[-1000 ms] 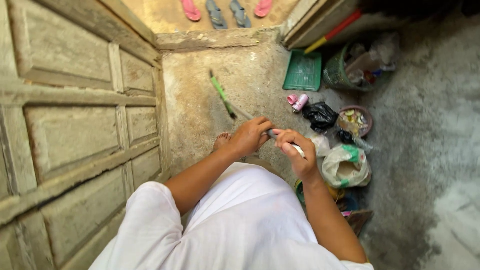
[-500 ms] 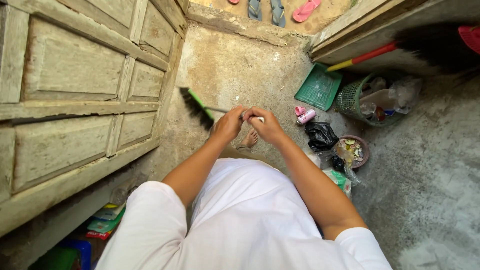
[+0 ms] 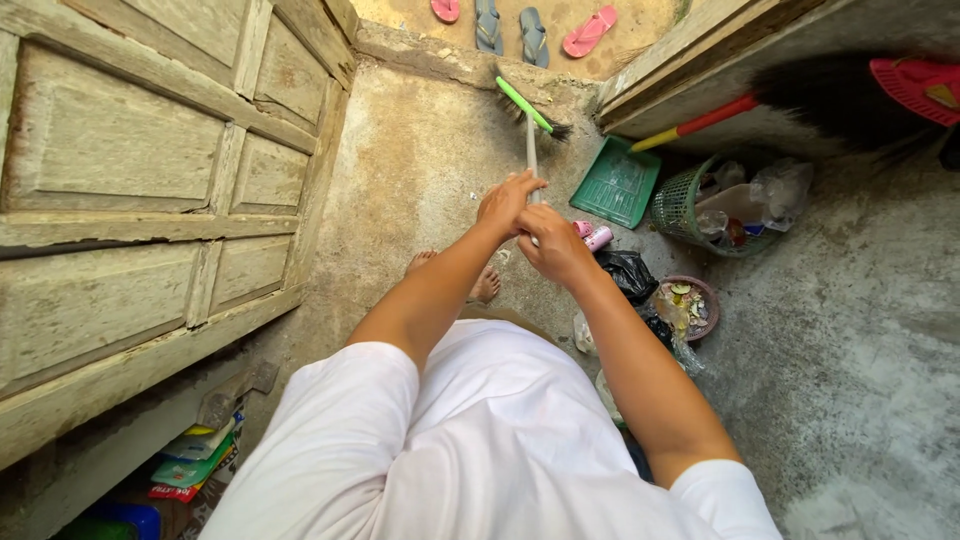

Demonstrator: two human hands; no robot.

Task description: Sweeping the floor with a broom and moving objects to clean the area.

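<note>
Both hands close around the pale handle of a broom (image 3: pixel 531 135) at the upper middle of the frame. The left hand (image 3: pixel 508 200) sits higher on the shaft, its fingers (image 3: pixel 524 184) curled tight over it; the right hand (image 3: pixel 553 243) grips just below, touching the left, with the fingers wrapped so the shaft is hidden inside the fist. From the hands the handle runs up the frame to a green broom head with dark bristles, which rests on the concrete floor (image 3: pixel 420 170) near the stone doorstep.

Right of the broom head a green dustpan (image 3: pixel 618 183) lies flat. Just right of it stands a green mesh basket (image 3: pixel 690 205) holding clear plastic bottles and wrappers. Beside the right hand lies a small pink container (image 3: pixel 597 238), and below that a crumpled black plastic bag (image 3: pixel 630 275). A round bowl (image 3: pixel 690 303) with scraps sits to the right of the bag. At the lower left corner, flat packets (image 3: pixel 190 465) in green, yellow and red are stacked under the wooden door (image 3: pixel 130 190); their print is too small to tell. Along the top edge, pink and grey sandals (image 3: pixel 530 28) lie outside the step.
</note>
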